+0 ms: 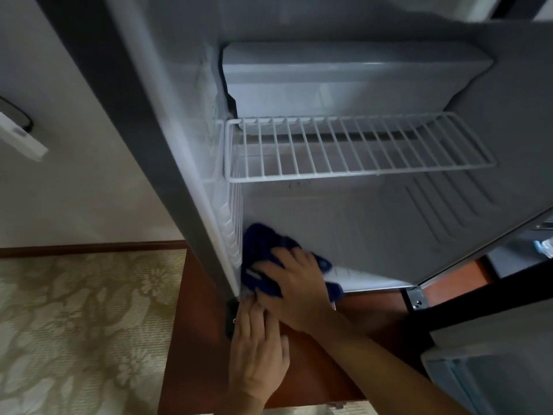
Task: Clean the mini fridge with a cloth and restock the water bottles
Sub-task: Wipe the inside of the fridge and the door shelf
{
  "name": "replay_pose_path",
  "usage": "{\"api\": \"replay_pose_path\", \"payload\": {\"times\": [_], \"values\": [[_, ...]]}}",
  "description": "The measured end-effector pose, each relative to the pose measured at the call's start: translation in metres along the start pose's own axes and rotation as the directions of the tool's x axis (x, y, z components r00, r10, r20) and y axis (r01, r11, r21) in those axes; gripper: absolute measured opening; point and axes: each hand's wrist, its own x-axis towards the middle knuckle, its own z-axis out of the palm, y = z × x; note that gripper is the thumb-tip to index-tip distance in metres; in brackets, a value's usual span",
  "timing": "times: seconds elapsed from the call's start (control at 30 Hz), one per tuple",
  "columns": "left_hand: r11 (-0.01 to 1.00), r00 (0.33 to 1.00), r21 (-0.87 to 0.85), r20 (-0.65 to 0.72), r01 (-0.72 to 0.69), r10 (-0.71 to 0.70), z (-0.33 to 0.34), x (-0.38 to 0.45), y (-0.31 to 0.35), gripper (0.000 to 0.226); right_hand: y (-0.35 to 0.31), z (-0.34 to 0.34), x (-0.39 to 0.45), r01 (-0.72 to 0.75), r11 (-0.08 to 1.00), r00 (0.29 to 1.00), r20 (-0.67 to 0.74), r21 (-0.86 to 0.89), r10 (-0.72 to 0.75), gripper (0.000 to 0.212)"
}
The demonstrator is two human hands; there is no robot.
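Observation:
The mini fridge [374,223] stands open with its white inside bare. A blue cloth [263,247] lies bunched on the fridge floor at the front left corner. My right hand [296,286] presses flat on the cloth, fingers spread over it. My left hand [257,348] sits just below the fridge's front left edge, its fingertips touching the lower edge of the cloth. A white wire shelf [359,145] spans the middle of the fridge. Above it is the freezer box [344,76]. No water bottles are in view.
The open fridge door [493,369] hangs at the lower right, with its hinge [416,301] near the fridge corner. The fridge rests on a red-brown wooden base [314,363]. Patterned carpet [74,324] covers the floor at left. A white object [21,139] is mounted on the left wall.

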Motion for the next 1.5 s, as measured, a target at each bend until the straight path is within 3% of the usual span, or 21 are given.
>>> {"api": "replay_pose_path", "payload": {"times": [0.1,0.2,0.3,0.4,0.5,0.67,0.77,0.83,0.93,1.03,1.13,1.23,1.3,1.33,1.37,1.43,1.47,1.5], "values": [[0.999,0.999,-0.052,0.037,0.015,-0.013,0.0,-0.002,0.0,0.074,0.022,-0.011,-0.039,-0.026,0.998,0.994,-0.103,-0.065,0.019,0.034],[0.996,1.0,-0.085,-0.002,0.017,-0.018,0.004,0.0,-0.004,0.062,0.053,-0.011,-0.043,-0.319,0.929,0.91,-0.334,-0.188,0.245,0.034],[0.995,1.0,-0.102,-0.02,-0.004,0.002,0.008,-0.001,-0.005,0.057,0.049,0.0,-0.031,-0.511,0.834,0.813,-0.431,-0.206,0.392,0.037],[0.995,1.0,-0.097,-0.026,-0.013,0.011,0.008,-0.002,-0.004,0.059,0.016,0.012,-0.01,-0.359,0.92,0.901,-0.317,-0.157,0.297,0.04],[0.999,0.999,0.029,0.039,-0.036,0.035,0.012,-0.004,-0.006,0.063,-0.018,0.026,0.011,-0.173,0.985,0.973,-0.154,-0.007,0.169,0.042],[0.983,0.989,0.131,0.089,-0.126,0.115,0.02,-0.009,-0.009,0.054,-0.021,0.022,-0.005,-0.129,0.992,0.989,-0.072,-0.005,0.129,0.041],[0.991,0.994,0.077,0.034,-0.108,0.106,0.022,-0.007,-0.011,0.051,0.013,0.006,-0.033,-0.187,0.972,0.968,-0.192,-0.14,0.159,0.036],[0.997,0.997,0.024,-0.023,-0.069,0.069,0.019,-0.005,-0.01,0.052,0.05,-0.005,-0.047,-0.43,0.877,0.866,-0.372,-0.214,0.334,0.037],[0.995,0.994,0.006,-0.049,-0.098,0.098,0.018,-0.003,-0.007,0.05,0.094,-0.02,-0.039,-0.765,0.623,0.611,-0.489,-0.162,0.623,0.044],[0.998,0.997,-0.005,-0.032,-0.068,0.068,0.013,0.002,-0.002,0.048,0.104,-0.025,-0.003,-0.813,0.541,0.572,-0.468,-0.216,0.674,0.047],[0.999,0.999,-0.02,0.032,-0.037,0.037,0.001,0.006,0.002,0.054,0.108,-0.037,0.042,-0.827,0.54,0.56,-0.306,-0.154,0.77,0.053],[0.998,0.997,-0.019,0.051,-0.054,0.055,-0.002,0.005,0.001,0.062,0.106,-0.035,0.071,-0.771,0.635,0.622,-0.266,-0.046,0.736,0.049],[0.999,0.997,-0.024,0.062,-0.049,0.051,-0.004,0.005,-0.001,0.07,0.093,-0.033,0.081,-0.688,0.699,0.614,-0.355,0.198,0.705,0.049],[0.998,0.995,-0.029,0.083,-0.047,0.049,-0.006,0.005,-0.002,0.073,0.086,-0.034,0.085,-0.605,0.684,0.536,-0.427,0.408,0.728,0.049],[0.998,0.993,-0.035,0.111,-0.043,0.047,-0.007,0.004,-0.002,0.077,0.082,-0.039,0.089,-0.484,0.607,0.407,-0.453,0.63,0.794,0.049],[0.998,0.987,-0.053,0.156,-0.026,0.034,-0.01,0.006,0.0,0.082,0.085,-0.051,0.101,-0.182,0.402,0.189,-0.369,0.897,0.91,0.048],[0.998,0.984,-0.063,0.175,-0.019,0.03,-0.012,0.007,0.002,0.082,0.085,-0.057,0.109,-0.091,0.371,0.143,-0.357,0.924,0.923,0.05],[0.997,0.983,-0.071,0.184,-0.014,0.027,-0.013,0.008,0.003,0.082,0.085,-0.057,0.121,-0.026,0.357,0.142,-0.35,0.934,0.926,0.055]]}}
